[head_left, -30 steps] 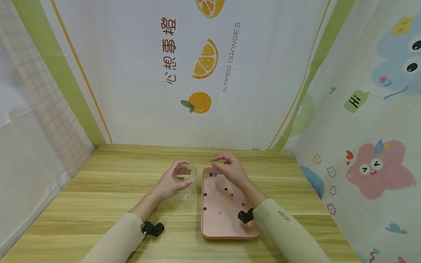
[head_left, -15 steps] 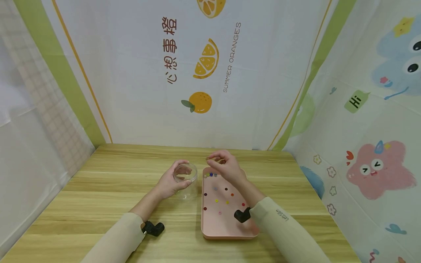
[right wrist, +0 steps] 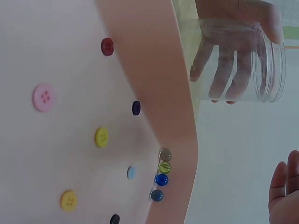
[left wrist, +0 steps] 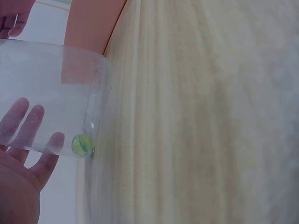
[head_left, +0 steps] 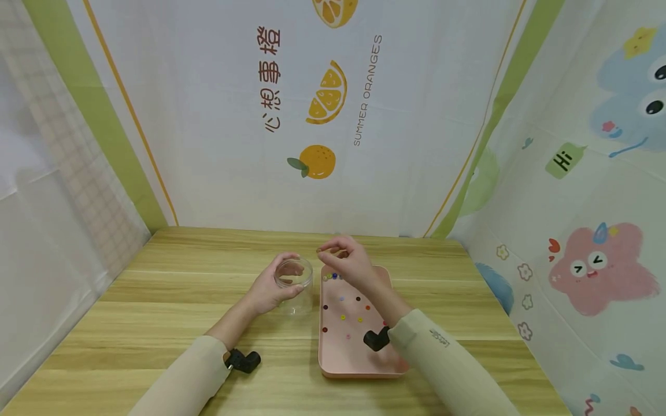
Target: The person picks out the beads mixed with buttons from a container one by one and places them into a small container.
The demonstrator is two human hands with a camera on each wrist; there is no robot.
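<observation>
Jar (head_left: 300,299): clear, between the left fingers (left wrist: 46,169)
Jar marble (left wrist: 82,145): swirled yellow-green, just beyond those fingers
Piece (head_left: 319,250): brownish, at the right fingers (head_left: 335,242)
Tray (head_left: 354,359): plain pink, lower than the right fingers
Tray marbles (right wrist: 161,179): blue, yellow-green, greyish
Buttons (right wrist: 101,137): yellow, pink, red, pale blue, near-black
Table (head_left: 442,294): yellowish streaked grain
Sleeves (head_left: 458,370): beige, right one lettered

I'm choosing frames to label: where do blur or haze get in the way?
Left wrist: the table is blurred and hazy toward the right edge, though the marble in the jar reads clearly; right wrist: slightly hazy, yet the pink button shows its holes; head: fairly even light, but the small thing in the right hand is too tiny to identify.
</observation>
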